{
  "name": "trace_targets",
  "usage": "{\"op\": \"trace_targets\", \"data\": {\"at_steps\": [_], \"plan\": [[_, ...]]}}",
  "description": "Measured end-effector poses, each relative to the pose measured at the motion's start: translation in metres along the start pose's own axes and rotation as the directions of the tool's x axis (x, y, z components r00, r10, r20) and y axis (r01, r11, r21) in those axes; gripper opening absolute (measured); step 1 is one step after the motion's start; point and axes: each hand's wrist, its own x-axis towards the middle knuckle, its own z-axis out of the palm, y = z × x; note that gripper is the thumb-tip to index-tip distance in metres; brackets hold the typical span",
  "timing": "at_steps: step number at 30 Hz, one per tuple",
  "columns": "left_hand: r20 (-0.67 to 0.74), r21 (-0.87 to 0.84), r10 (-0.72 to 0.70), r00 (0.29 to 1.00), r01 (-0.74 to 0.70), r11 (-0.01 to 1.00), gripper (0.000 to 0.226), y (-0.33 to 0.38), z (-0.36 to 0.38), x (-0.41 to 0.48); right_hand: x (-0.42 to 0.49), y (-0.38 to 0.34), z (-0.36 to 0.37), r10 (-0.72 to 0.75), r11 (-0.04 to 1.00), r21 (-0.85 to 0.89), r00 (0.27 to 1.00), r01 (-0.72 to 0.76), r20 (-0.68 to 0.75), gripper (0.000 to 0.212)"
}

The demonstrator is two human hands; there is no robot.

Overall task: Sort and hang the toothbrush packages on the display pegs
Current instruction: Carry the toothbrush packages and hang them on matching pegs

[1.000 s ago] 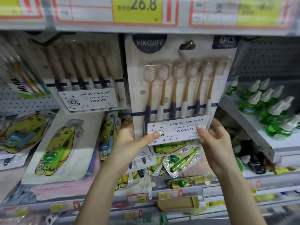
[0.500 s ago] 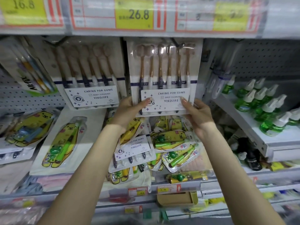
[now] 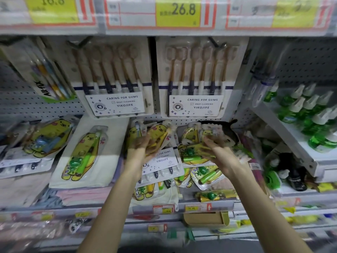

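Next, with left hand (image 3: 144,146) and right hand (image 3: 216,149) loosely spread, apparently empty, over the shelf pile (image 3: 204,173), the person should pinch the loose YIKOJIFE package (image 3: 162,161) lying between them by its top edge.

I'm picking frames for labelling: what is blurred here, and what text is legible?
Head view: the left hand and right hand are motion-smeared, outlines indistinct; the label on the hanging YIKOJIFE toothbrush pack and the 26.8 price tag read sharply; the lowest shelf edge is soft.

Shelf (image 3: 109,209): toothbrush packs (image 3: 206,172) heaped, towels (image 3: 82,195) perhaps beneath.
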Motion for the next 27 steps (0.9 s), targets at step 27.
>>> {"op": "trace_targets", "data": {"at_steps": [27], "plan": [[-0.12, -0.078, -0.119, 0.986, 0.11, 0.991, 0.018, -0.037, -0.067, -0.022, 0.003, 0.07, 0.084, 0.204, 0.977, 0.061, 0.979, -0.203, -0.013, 0.049]]}}
